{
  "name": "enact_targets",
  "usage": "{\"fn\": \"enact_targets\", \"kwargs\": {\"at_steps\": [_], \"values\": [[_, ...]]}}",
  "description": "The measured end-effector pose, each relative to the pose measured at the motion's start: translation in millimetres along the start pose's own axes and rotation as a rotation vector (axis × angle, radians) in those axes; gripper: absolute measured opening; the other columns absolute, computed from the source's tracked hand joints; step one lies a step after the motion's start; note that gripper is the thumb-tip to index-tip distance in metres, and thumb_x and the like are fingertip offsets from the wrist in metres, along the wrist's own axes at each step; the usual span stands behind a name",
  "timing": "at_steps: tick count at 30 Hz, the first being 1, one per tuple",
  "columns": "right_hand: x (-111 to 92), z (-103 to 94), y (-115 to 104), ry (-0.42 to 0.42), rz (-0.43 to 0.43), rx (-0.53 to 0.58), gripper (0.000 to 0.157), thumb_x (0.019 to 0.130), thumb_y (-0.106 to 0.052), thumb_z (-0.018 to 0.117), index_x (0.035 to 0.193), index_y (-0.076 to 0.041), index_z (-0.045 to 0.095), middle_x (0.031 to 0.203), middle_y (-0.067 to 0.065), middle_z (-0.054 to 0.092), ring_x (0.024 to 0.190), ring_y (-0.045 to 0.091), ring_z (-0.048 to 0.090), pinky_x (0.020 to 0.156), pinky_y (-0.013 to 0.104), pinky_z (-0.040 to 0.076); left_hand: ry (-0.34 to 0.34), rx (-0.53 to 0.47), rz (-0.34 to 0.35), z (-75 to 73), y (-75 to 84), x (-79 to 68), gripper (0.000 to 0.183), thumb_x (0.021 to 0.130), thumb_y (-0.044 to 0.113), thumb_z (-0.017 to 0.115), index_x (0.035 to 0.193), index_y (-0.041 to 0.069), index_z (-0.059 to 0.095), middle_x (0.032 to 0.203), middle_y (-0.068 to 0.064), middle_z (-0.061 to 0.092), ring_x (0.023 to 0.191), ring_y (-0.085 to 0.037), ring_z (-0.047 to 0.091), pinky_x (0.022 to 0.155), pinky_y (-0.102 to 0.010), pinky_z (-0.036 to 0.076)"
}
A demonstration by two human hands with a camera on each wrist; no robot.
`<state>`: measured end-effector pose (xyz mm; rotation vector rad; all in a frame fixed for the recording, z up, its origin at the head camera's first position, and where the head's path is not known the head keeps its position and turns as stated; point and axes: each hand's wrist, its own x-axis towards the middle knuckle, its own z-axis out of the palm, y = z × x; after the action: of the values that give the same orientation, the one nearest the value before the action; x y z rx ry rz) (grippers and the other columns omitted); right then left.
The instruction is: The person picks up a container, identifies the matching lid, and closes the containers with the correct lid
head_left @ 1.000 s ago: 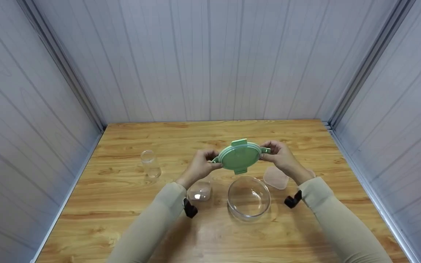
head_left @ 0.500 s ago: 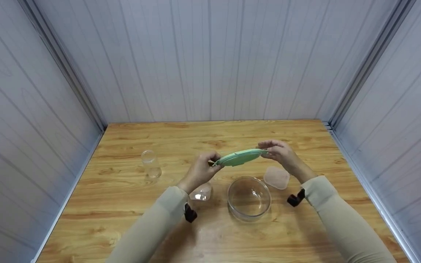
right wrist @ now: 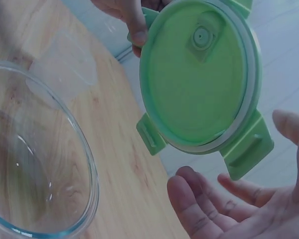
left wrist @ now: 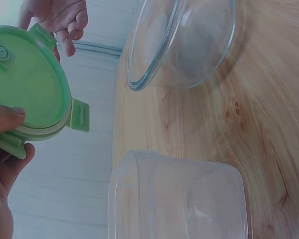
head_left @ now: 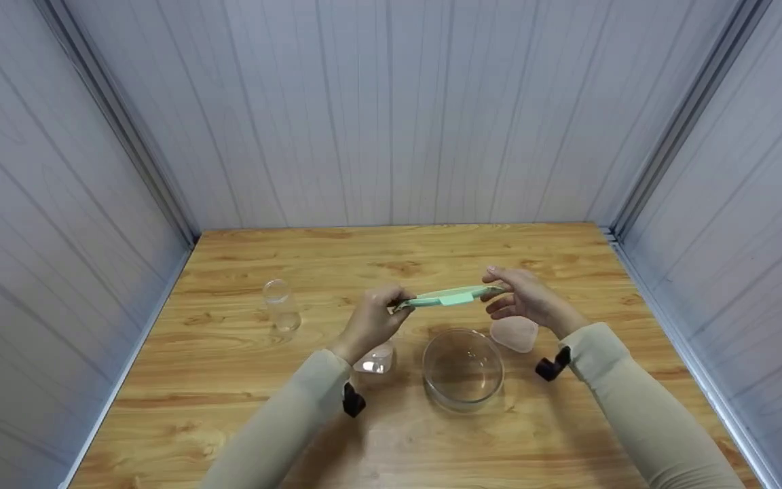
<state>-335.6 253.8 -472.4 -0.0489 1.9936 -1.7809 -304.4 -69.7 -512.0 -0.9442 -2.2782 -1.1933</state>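
Note:
A round green lid with flip latches is held up over the table, nearly edge-on in the head view. My left hand grips its left side, the thumb lying on the face. At the opposite side, my right hand has its fingers spread around a latch; in the right wrist view, a gap shows between the fingers and the lid. A round vent plug sits on the lid's face. Below stands a clear glass bowl, uncovered.
Partly behind my left wrist is a clear plastic container, larger in the left wrist view. A translucent, rounded-corner piece lies right of the bowl. Further left, a clear glass tumbler stands on the wooden table. Panelled walls enclose the table.
The green lid has turned from showing its broad face to nearly level. My right hand has gone from pinching its right latch to spread fingers; my left hand keeps its grip.

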Motion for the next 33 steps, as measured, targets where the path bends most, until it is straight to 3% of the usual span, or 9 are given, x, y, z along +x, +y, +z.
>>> {"fn": "enact_targets", "kwargs": {"at_steps": [6,12,18,22,29,31,33], "values": [[-1,3.6,1,-0.050,0.084,0.001,0.047,0.112,-0.041,0.054,0.141,-0.005,0.049,0.102,0.010,0.072,0.068,0.017,0.068,0.069,0.032,0.064,0.046,0.090,0.098,3.2,-2.3,-1.8,0.010,0.092,-0.003,0.083,0.095,0.004,0.077,0.086,-0.008,0.076,0.076,-0.018,0.070,0.069,-0.033,0.061],[-1,8.6,4,-0.098,0.116,-0.010,0.025,0.111,-0.038,0.055,0.110,-0.013,0.056,0.094,0.008,0.069,0.064,0.013,0.063,0.062,0.026,0.059,0.079,0.116,0.174,5.4,-2.1,-2.1,0.015,0.087,-0.008,0.084,0.094,0.003,0.077,0.088,-0.008,0.078,0.075,-0.019,0.072,0.068,-0.031,0.062],[-1,15.0,6,-0.111,0.119,0.011,0.031,0.112,-0.032,0.056,0.088,-0.015,0.069,0.082,0.005,0.071,0.057,0.009,0.061,0.053,0.022,0.055,0.090,0.126,0.215,6.7,-3.1,-3.3,0.017,0.088,-0.010,0.083,0.094,0.004,0.077,0.090,-0.008,0.079,0.077,-0.019,0.073,0.070,-0.029,0.063],[-1,17.3,7,-0.121,0.104,0.054,0.035,0.113,-0.024,0.055,0.083,-0.015,0.071,0.072,0.001,0.069,0.053,0.005,0.058,0.050,0.018,0.051,0.080,0.135,0.217,7.2,-3.4,-5.0,0.016,0.089,-0.009,0.083,0.096,0.005,0.077,0.093,-0.007,0.078,0.082,-0.019,0.073,0.074,-0.029,0.064],[-1,17.3,9,-0.088,0.054,0.129,0.019,0.111,-0.014,0.057,0.092,-0.012,0.059,0.067,-0.006,0.061,0.051,0.001,0.055,0.049,0.013,0.049,0.045,0.099,0.169,6.6,-0.6,-7.1,0.016,0.091,-0.008,0.081,0.100,0.005,0.078,0.105,-0.009,0.076,0.099,-0.023,0.075,0.086,-0.029,0.065],[-1,17.1,10,-0.092,0.037,0.147,0.010,0.112,-0.013,0.057,0.108,-0.004,0.058,0.068,-0.006,0.061,0.051,0.000,0.055,0.049,0.013,0.049,0.035,0.087,0.143,5.7,0.9,-7.0,0.018,0.091,-0.009,0.082,0.102,0.004,0.077,0.110,-0.010,0.076,0.104,-0.025,0.075,0.091,-0.031,0.065],[-2,16.5,10,-0.095,0.022,0.155,0.028,0.112,-0.013,0.056,0.135,0.003,0.052,0.070,-0.007,0.060,0.051,-0.001,0.055,0.049,0.013,0.049,0.017,0.076,0.111,4.5,2.5,-6.3,0.022,0.090,-0.009,0.082,0.107,0.004,0.076,0.116,-0.012,0.075,0.110,-0.028,0.074,0.095,-0.034,0.065]]}}
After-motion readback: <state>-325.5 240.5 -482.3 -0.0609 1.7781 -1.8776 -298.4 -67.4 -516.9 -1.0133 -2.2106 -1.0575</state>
